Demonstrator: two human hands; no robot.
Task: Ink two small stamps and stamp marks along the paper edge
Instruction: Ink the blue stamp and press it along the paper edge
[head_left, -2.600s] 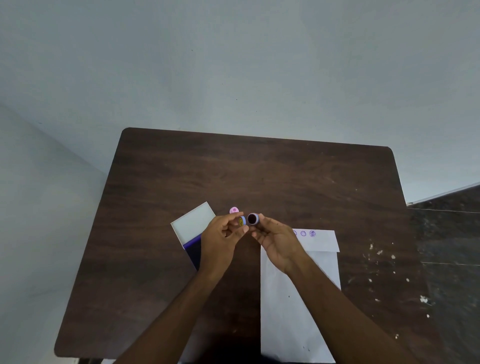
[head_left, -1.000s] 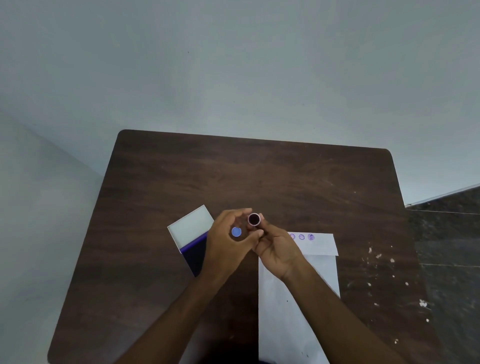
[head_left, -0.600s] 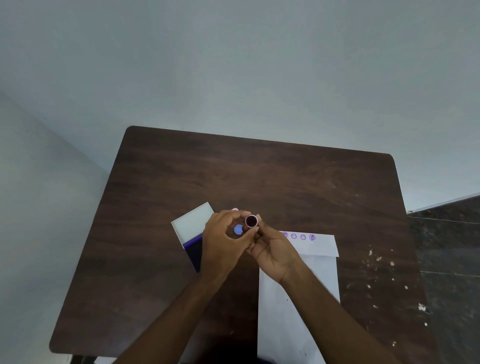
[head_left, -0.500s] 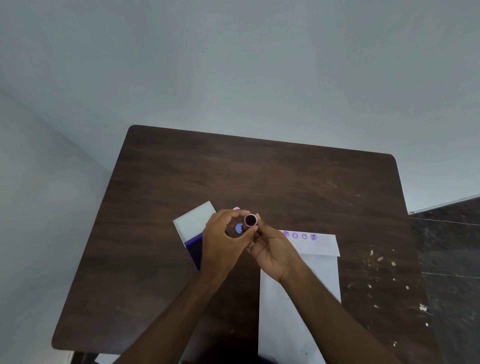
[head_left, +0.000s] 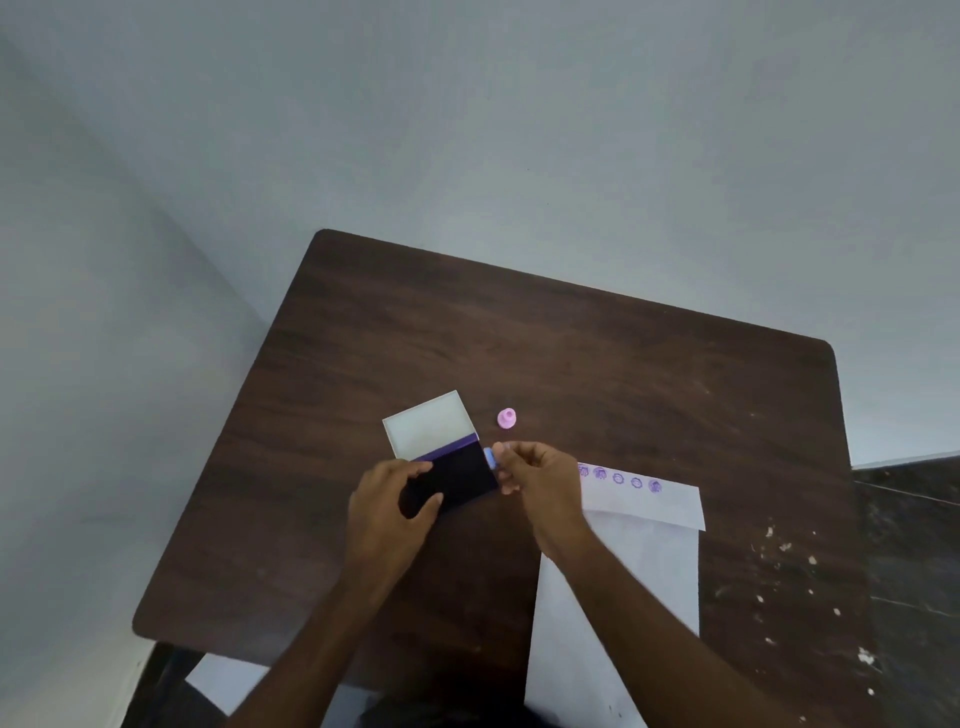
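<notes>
Left hand (head_left: 387, 512): fingers curled on the ink pad (head_left: 457, 475) — earlier held a stamp.
Right hand (head_left: 540, 480): pinches the blue stamp (head_left: 490, 457) — now at the pad's edge.

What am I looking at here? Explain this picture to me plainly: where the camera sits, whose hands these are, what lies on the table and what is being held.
There is no machine: a person works with bare hands, and the one camera is worn on their head, looking forward and down. The dark wooden table holds an open ink pad with its white lid folded back, a small pink stamp standing alone beyond it, and a white paper with a row of purple stamp marks along its far edge. The left hand holds the ink pad at its near end. The right hand pinches a small blue stamp at the pad's right edge; whether it touches the ink cannot be told.
</notes>
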